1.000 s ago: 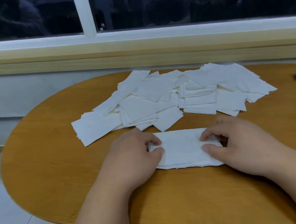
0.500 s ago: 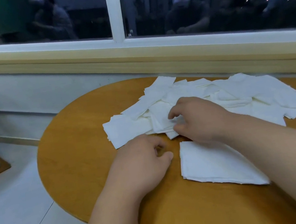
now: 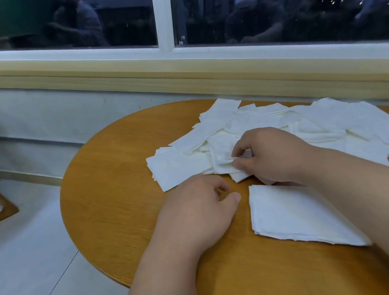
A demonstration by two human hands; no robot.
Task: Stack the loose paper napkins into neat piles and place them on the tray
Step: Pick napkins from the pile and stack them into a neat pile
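At a rounded, honey-coloured wooden table (image 3: 108,186) beneath a white-framed window (image 3: 163,12) with dark panes: a sprawling heap of loose white paper napkins (image 3: 343,128) spread across the far side of the tabletop, close to the pale wooden sill (image 3: 99,70). With the right hand (image 3: 272,156), stretched over to the heap's near left edge, pinching one crumpled white napkin (image 3: 223,159) between curled thumb and forefinger, the other fingers bent beneath. With the left hand (image 3: 199,214), resting knuckles-up on bare wood just in front of the heap, fingers loosely curled, thumb tip close to the forefinger, holding nothing. Just to the right of that hand, partly under the right forearm, a squared-up stack of white paper napkins (image 3: 299,218) lying flat near the table's front edge, edges roughly aligned. Below left, pale floor tiles (image 3: 30,275) and a corner of a brown wooden frame (image 3: 7,212).
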